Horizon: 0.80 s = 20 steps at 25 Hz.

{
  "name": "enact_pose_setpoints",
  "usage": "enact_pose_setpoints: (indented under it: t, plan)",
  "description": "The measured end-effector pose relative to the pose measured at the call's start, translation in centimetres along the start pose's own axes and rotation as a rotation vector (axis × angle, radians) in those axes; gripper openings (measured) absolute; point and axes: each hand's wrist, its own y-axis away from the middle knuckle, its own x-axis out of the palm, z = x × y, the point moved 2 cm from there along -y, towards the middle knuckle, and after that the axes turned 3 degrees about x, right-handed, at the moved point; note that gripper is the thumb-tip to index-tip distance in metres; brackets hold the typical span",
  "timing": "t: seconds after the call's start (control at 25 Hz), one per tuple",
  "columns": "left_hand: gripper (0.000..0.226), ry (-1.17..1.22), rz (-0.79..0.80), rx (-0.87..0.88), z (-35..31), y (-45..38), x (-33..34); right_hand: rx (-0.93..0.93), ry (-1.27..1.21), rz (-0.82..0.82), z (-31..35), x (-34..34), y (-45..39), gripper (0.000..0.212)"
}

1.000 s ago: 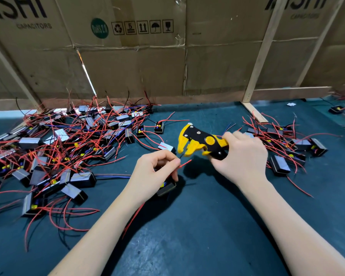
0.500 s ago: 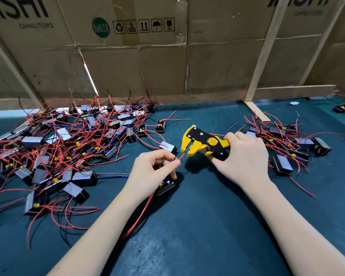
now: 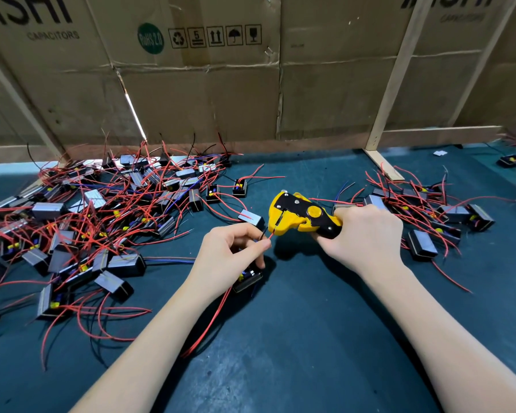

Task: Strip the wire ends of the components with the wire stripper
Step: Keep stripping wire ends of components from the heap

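Wire, red, sits pinched in our left hand, its tip at the mouth of the wire stripper. Our right hand curls its fingers tight round the handles.

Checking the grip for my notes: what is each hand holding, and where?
Left hand pinches a red wire near its end; right hand grips the wire stripper by its handles.

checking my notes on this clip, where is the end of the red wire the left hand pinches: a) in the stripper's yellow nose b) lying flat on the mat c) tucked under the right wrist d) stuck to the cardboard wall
a: the left hand pinches the red wire, whose end reaches into the yellow nose of the wire stripper that the right hand grips.
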Motion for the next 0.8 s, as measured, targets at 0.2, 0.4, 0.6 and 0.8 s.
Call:
enact_pose_setpoints:
  t: [0.2,0.4,0.6,0.8]
  plan:
    - [0.009,-0.122,-0.139,0.071,-0.4,0.0,-0.6,0.105,-0.237,-0.023,-0.1,0.0,0.0,0.044]
    - [0.01,0.23,-0.116,0.115,-0.9,-0.5,-0.3,0.131,-0.903,0.401,0.2,-0.6,-0.1,0.052]
    - [0.009,0.312,0.036,0.18,-0.9,-0.3,0.4,-0.093,-1.169,0.911,2.1,-2.4,1.2,0.026]
    - [0.022,0.286,0.047,0.138,-0.7,-0.5,-0.1,-0.057,-1.104,0.859,1.7,-3.3,0.9,0.023]
